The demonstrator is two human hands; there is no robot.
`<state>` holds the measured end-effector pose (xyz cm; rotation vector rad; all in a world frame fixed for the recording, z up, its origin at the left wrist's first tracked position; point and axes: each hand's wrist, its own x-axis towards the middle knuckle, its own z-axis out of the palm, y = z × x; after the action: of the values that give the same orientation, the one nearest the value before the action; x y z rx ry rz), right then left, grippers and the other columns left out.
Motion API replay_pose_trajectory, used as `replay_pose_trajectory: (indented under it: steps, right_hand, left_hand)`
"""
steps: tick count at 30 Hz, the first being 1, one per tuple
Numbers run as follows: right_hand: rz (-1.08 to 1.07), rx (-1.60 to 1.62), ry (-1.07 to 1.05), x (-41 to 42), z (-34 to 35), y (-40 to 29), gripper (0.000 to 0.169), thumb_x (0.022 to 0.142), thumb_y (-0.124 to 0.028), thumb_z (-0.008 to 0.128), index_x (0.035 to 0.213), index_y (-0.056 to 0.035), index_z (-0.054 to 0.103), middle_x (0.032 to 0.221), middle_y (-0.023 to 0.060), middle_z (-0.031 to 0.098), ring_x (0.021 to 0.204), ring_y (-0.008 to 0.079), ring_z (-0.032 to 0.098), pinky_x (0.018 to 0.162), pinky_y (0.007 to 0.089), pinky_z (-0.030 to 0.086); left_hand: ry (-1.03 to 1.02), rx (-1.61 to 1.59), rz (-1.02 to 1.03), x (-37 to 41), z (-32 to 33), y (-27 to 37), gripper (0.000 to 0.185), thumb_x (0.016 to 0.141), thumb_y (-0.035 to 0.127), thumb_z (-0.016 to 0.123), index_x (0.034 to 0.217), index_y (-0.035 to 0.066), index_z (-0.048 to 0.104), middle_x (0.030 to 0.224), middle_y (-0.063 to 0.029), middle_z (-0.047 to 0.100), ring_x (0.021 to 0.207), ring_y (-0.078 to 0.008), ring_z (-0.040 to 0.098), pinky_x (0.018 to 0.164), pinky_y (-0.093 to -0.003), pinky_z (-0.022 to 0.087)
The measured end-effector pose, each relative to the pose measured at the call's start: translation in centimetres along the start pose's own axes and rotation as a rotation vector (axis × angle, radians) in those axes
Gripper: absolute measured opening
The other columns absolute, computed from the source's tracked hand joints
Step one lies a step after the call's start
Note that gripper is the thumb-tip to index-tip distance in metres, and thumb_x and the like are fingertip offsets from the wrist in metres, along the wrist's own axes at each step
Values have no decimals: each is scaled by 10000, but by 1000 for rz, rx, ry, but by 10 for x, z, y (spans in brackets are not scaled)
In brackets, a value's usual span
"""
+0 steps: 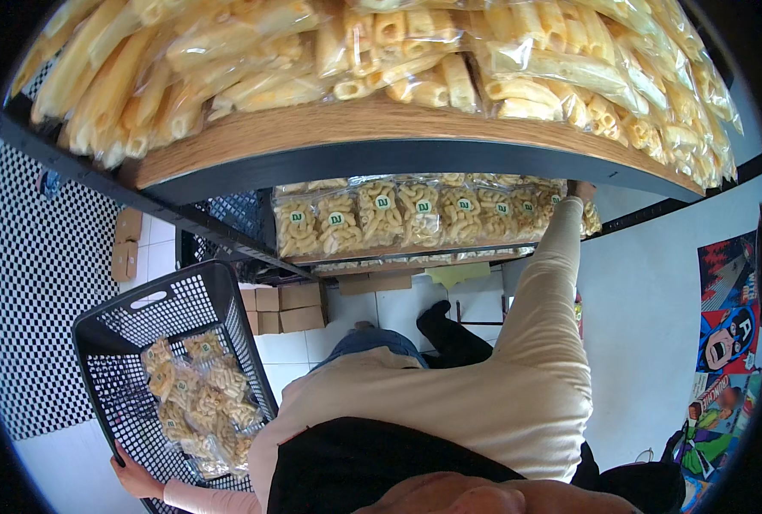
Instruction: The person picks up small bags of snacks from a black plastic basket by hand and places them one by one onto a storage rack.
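Note:
My left hand (pixel 138 475) grips the rim of a black plastic basket (pixel 156 299) with lattice walls, held at my left side. Inside it lie several clear packets of curly snacks (pixel 207 405) with round labels. My right arm stretches up to a lower rack shelf. There, my right hand (pixel 582 191) is at the right end of a row of similar snack packets (pixel 422 212), standing upright. The upper shelf board partly covers that hand, so its fingers and any hold on a packet cannot be made out.
Above, a wooden shelf board (pixel 419 128) bears bags of long tube-shaped snacks (pixel 548 64). A black metal rack bar (pixel 98 167) slopes at left. Cardboard boxes (pixel 300 308) sit on the tiled floor below. A white wall (pixel 638 308) with comic-style posters (pixel 728 340) bounds the right.

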<state>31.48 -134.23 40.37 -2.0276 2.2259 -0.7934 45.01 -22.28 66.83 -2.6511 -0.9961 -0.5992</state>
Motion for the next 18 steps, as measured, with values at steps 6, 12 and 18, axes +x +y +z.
replay_pose_trajectory:
  steps: [6,12,18]
  right_hand:
    - [-420,-24,581,0,-41,-2,258,664,-286,642,749,-43,647,740,131,646,682,329,624,622,439,460]
    - [-216,426,684,-96,-102,-52,302,789,-281,671,969,-39,665,893,207,633,832,395,576,751,506,427]
    - [-456,924,496,-312,-200,-138,292,822,-70,592,1096,24,554,1038,201,554,977,343,520,863,464,412]
  left_hand:
    - [72,-51,49,0,22,-9,618,853,660,462,1033,101,653,948,-173,672,843,-407,622,674,-492,466]
    - [23,-219,24,13,26,-2,506,823,603,569,925,119,677,801,-147,664,738,-383,621,597,-477,440]
    - [260,-155,66,18,56,-19,476,768,577,653,868,114,705,770,-123,678,700,-336,646,581,-434,477]
